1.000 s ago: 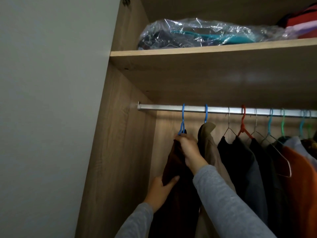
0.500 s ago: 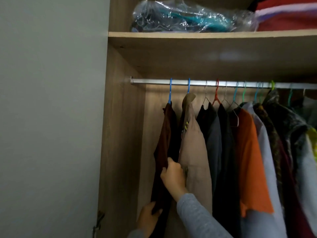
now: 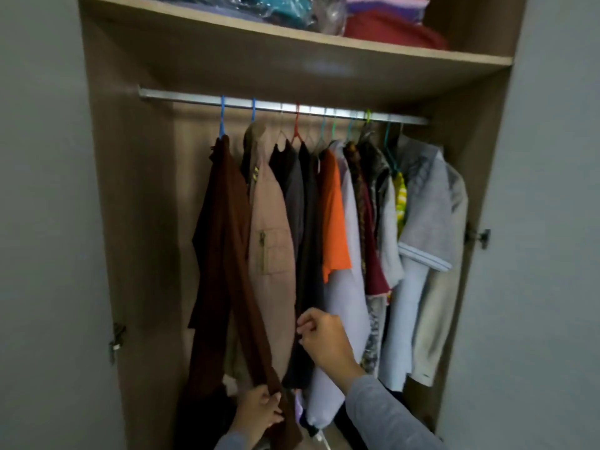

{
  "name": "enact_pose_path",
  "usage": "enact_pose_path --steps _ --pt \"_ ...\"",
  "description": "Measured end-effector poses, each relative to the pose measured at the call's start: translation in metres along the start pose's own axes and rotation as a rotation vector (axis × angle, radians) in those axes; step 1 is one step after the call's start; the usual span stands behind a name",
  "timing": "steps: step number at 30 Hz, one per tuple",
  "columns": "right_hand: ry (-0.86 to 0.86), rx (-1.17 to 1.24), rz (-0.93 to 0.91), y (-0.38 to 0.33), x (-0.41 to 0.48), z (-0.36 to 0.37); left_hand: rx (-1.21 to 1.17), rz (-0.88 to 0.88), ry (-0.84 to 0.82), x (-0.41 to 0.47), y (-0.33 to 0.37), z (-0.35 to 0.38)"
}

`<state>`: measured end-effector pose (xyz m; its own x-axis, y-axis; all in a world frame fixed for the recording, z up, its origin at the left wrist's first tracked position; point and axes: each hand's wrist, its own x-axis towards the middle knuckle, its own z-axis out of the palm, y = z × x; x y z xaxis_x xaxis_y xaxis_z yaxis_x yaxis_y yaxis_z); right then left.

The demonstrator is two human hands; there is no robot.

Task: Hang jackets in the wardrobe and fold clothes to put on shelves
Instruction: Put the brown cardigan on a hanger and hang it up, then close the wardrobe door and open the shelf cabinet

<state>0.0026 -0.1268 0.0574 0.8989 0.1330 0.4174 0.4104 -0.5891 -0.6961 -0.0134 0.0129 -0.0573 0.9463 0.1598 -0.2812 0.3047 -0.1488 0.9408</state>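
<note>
My left hand [image 3: 259,414] grips the brown jacket [image 3: 227,238] at its lower end. It is soft, limp, light cloth, hung from a blue hanger [image 3: 222,125] high above my grip, so I'd tug gently. My right hand [image 3: 324,339] curls against a black garment [image 3: 306,222] up-right of that grip, but I cannot tell if it is pinching.

The head camera faces straight into the open wardrobe [image 3: 146,222] from close range.
</note>
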Motion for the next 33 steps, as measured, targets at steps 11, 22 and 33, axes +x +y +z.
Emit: enact_pose_path --steps 11,22,33 --pt "0.497 -0.206 0.124 0.041 -0.101 -0.271 0.134 0.243 -0.503 -0.131 0.061 0.236" --pt "0.79 -0.347 -0.04 0.076 -0.2 -0.491 0.179 0.845 -0.394 -0.286 0.15 0.474" --pt "0.617 0.017 0.221 0.157 -0.181 -0.527 0.222 0.822 0.007 -0.289 0.178 0.572"
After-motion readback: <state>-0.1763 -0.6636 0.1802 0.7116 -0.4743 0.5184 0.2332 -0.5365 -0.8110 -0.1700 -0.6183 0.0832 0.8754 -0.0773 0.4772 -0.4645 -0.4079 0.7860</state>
